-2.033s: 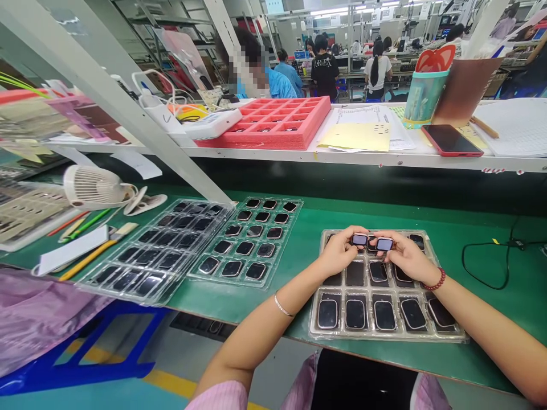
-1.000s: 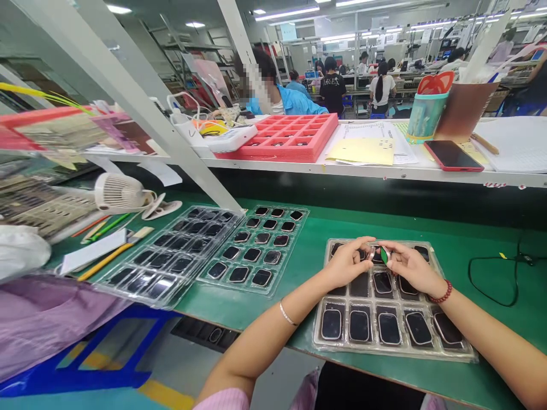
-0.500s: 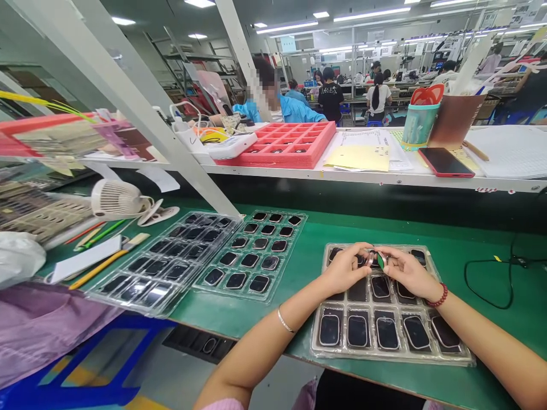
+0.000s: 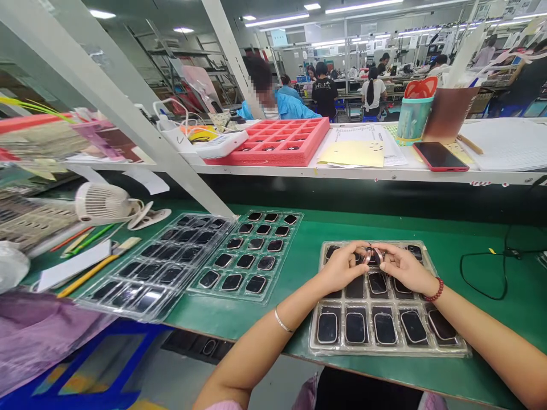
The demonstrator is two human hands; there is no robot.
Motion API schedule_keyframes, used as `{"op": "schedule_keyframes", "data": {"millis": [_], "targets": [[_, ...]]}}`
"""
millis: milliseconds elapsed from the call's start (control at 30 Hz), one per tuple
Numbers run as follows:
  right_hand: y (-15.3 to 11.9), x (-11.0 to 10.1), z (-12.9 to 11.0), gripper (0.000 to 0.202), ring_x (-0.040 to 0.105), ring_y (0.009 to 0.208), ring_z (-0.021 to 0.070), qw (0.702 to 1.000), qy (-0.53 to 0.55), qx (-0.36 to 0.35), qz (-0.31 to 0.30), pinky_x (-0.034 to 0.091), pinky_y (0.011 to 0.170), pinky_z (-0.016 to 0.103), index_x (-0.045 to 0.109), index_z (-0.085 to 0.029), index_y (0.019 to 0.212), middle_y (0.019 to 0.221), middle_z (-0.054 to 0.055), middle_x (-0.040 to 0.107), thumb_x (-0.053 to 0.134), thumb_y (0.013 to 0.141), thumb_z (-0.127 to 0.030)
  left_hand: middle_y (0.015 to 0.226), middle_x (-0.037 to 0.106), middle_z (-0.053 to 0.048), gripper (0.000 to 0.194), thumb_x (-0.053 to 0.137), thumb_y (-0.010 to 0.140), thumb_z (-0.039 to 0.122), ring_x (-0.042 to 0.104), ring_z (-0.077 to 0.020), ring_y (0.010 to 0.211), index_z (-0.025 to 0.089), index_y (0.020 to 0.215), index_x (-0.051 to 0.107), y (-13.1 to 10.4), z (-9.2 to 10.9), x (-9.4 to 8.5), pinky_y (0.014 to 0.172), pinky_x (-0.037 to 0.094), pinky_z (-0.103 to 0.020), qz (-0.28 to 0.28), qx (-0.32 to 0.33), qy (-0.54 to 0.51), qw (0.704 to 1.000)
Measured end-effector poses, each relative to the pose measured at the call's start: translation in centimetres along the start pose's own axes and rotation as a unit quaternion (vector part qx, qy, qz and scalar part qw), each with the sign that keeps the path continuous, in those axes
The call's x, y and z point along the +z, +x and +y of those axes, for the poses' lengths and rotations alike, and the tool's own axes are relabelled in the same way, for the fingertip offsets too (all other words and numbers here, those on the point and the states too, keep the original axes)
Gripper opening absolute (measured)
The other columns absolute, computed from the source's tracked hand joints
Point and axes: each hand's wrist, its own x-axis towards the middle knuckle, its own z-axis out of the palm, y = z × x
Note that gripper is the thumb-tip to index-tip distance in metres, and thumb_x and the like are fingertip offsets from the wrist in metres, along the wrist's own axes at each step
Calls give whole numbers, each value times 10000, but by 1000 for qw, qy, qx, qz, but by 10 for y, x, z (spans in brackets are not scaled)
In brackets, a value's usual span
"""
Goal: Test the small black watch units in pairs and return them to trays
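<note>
Above the right-hand tray, my left hand [image 4: 348, 265] pinches a small smartwatch part with a shiny metal rim [image 4: 367, 255] between thumb and fingers. My right hand [image 4: 405, 269] grips a dark smartwatch part [image 4: 378, 255], turned edge-on and close against the other one. Whether the two parts touch, I cannot tell. Beneath both hands lies the clear plastic tray [image 4: 315, 343], whose pockets hold several rounded-square smartwatch screens [image 4: 386, 328] with pale rims. My hands and forearms cover some of its back pockets.
To the left lie a second clear tray [image 4: 260, 299] of watch screens and a stacked tray [image 4: 156, 313]. A white fan [image 4: 102, 204], a yellow-handled brush [image 4: 89, 276] and a black cable [image 4: 482, 296] are on the green bench. A shelf holds a red compartment tray [image 4: 316, 148] and a phone [image 4: 440, 155].
The part in my right hand has turned from showing a green-tinted face to edge-on, and the two parts are closer together. The whole view has shifted slightly.
</note>
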Motion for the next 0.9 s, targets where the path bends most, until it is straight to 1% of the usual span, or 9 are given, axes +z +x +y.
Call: {"op": "schedule_keyframes", "data": {"millis": [133, 267, 367, 467, 633, 700, 767, 833, 900], "targets": [[1, 0, 1, 486, 623, 699, 177, 999, 50, 20, -1, 546, 659, 346, 484, -223, 1320, 930, 70, 654, 569, 863, -366, 1069, 627, -97, 461, 603, 801, 339, 609, -122, 729, 170, 1217, 501, 3, -1, 0, 614, 450, -228, 10, -34, -116, 993], [2, 0, 0, 471, 655, 827, 196, 996, 85, 19, 16, 555, 707, 363, 464, -225, 1328, 1105, 102, 631, 530, 874, -333, 1103, 617, -96, 422, 572, 810, 275, 633, -167, 886, 181, 1211, 480, 5, 3, -2, 650, 474, -233, 24, -57, -176, 982], [2, 0, -3, 435, 653, 819, 185, 996, 83, 27, 1, 553, 700, 344, 508, -227, 1278, 1129, 97, 642, 544, 845, -254, 1014, 634, -69, 391, 626, 737, 175, 622, -146, 858, 164, 1112, 516, 5, 5, -2, 764, 489, -268, 35, -50, -182, 981], [2, 2, -5, 383, 647, 765, 166, 996, 78, 40, -14, 545, 666, 320, 552, -213, 1208, 1100, 91, 659, 533, 825, -206, 889, 627, -43, 346, 606, 728, 143, 602, -126, 770, 154, 1064, 528, 6, 4, 0, 721, 496, -267, 31, -56, -194, 979], [1, 1, -10, 323, 648, 802, 175, 996, 82, 44, -8, 530, 684, 322, 533, -213, 1126, 1064, 78, 660, 567, 805, -212, 847, 639, -38, 351, 582, 747, 156, 603, -126, 739, 155, 1089, 501, 6, 5, -2, 701, 494, -269, 34, -45, -204, 977], [3, 3, -13, 200, 650, 786, 187, 997, 52, 57, 4, 524, 666, 332, 533, -206, 1031, 971, 74, 678, 542, 835, -246, 836, 651, -50, 235, 543, 795, 207, 615, -142, 752, 144, 1021, 534, 1, 8, -9, 714, 497, -287, 42, -42, -160, 985], [6, 11, -17, 100, 648, 838, 206, 999, -22, 40, 22, 515, 732, 369, 547, -202, 934, 929, 74, 683, 530, 845, -246, 841, 666, -62, 164, 509, 827, 241, 621, -159, 781, 140, 933, 581, -8, 10, -18, 754, 493, -309, 47, -39, -65, 996], [9, 24, -21, 58, 619, 966, 227, 992, -121, -13, 44, 466, 871, 422, 585, -197, 873, 1005, 88, 675, 557, 830, -223, 902, 681, -70, 158, 513, 831, 253, 617, -182, 866, 150, 872, 625, -19, 10, -27, 846, 471, -345, 48, -27, 53, 997], [12, 39, -23, 59, 566, 1079, 248, 975, -211, -53, 53, 396, 969, 455, 633, -192, 822, 1115, 103, 648, 579, 820, -217, 1034, 673, -81, 162, 523, 830, 264, 578, -221, 1030, 169, 829, 655, -31, 10, -35, 961, 412, -401, 42, -13, 164, 985]]}}
